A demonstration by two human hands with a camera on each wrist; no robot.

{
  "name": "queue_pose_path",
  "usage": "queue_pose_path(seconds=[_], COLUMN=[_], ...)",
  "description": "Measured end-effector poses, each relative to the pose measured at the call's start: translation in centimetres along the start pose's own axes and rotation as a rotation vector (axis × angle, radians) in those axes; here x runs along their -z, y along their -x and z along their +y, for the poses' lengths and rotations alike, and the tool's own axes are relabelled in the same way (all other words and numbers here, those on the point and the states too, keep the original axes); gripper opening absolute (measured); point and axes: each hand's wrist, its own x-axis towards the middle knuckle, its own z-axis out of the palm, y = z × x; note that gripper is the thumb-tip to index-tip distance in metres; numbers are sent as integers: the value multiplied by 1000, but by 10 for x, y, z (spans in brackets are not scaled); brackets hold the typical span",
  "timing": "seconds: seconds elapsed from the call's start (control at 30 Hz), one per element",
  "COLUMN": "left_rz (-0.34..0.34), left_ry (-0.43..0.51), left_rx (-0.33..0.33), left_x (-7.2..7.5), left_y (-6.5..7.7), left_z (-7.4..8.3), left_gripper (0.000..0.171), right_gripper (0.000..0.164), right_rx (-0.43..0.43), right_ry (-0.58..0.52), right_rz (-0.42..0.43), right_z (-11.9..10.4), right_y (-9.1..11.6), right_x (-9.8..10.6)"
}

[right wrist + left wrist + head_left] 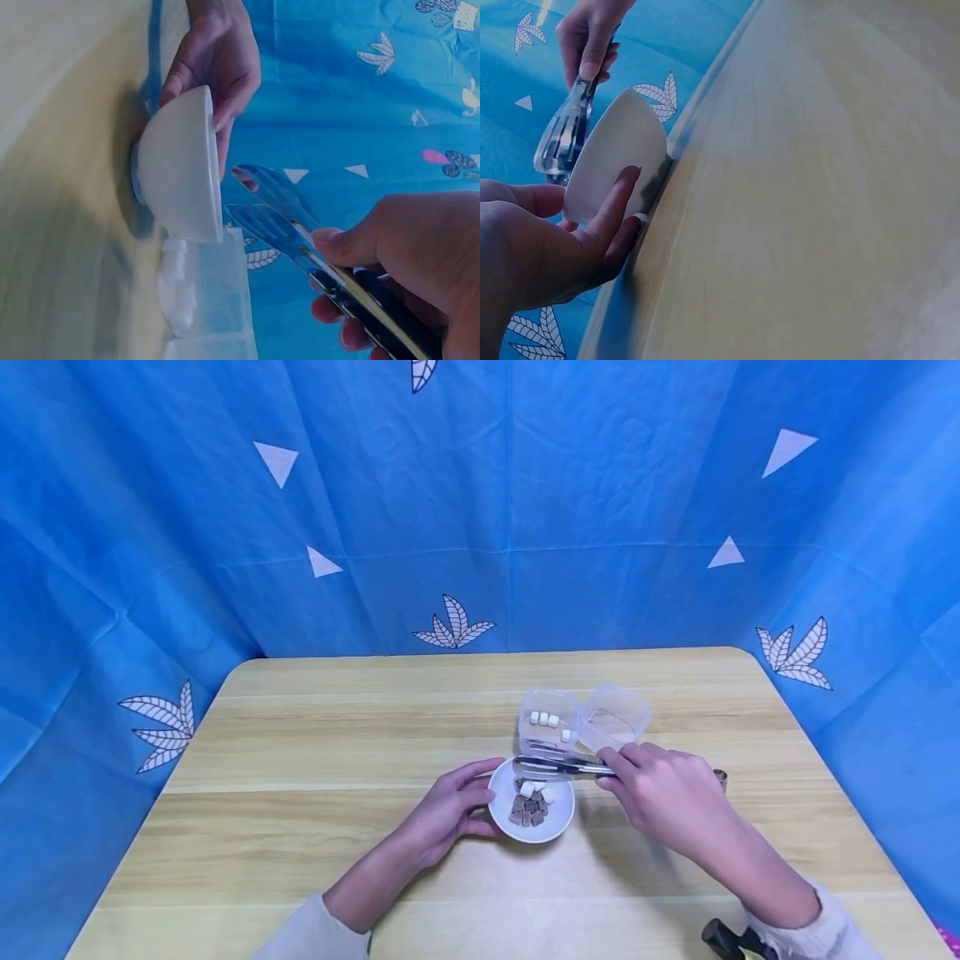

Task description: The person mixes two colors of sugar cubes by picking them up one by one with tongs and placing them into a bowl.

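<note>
My left hand (453,814) holds a white bowl (557,820) by its left side, its thumb at the rim and fingers against the outer wall. Brown cubes (529,810) lie in the bowl, with white cubes (527,789) beside them toward the far side. My right hand (671,797) grips slotted metal tongs (322,277) by their handles. Over the bowl's far rim, the two tong heads stand apart, with nothing visible between them in the right wrist view. Just beyond the bowl, a clear plastic container (566,706) has several white cubes inside.
Right of that container stands a second clear plastic piece (624,706), close against it. A black object (722,937) lies by the right sleeve at the near edge of view. Blue patterned cloth (510,510) hangs behind the wooden table (337,735).
</note>
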Motion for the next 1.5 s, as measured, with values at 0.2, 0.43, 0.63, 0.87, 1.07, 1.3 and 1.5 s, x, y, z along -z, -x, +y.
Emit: queue_pose_path(seconds=[0.2,0.43,0.63,0.87,1.07,1.3,1.5], left_rz=[-3,2,13,9,4,6,4], left_ry=[0,-6,-1,-2,-1,5,-2], left_rx=[-1,-8,-4,-6,-4,-6,-11], left_x=[-1,-1,-1,0,-1,0,-1], left_y=[0,1,2,1,1,2,2], left_z=[1,1,1,1,1,0,0], left_gripper=[60,60,59,59,60,60,60], right_gripper=[30,34,22,24,24,25,18], right_rx=[-38,-37,-54,-12,51,98,80], right_ry=[1,34,76,181,282,399,439], right_rz=[-3,25,27,54,6,-63,-126], right_z=[10,18,25,30,31,28,22], right_y=[-11,-24,-37,-55,-69,-83,-90], right_x=[5,6,7,3,-4,-9,-12])
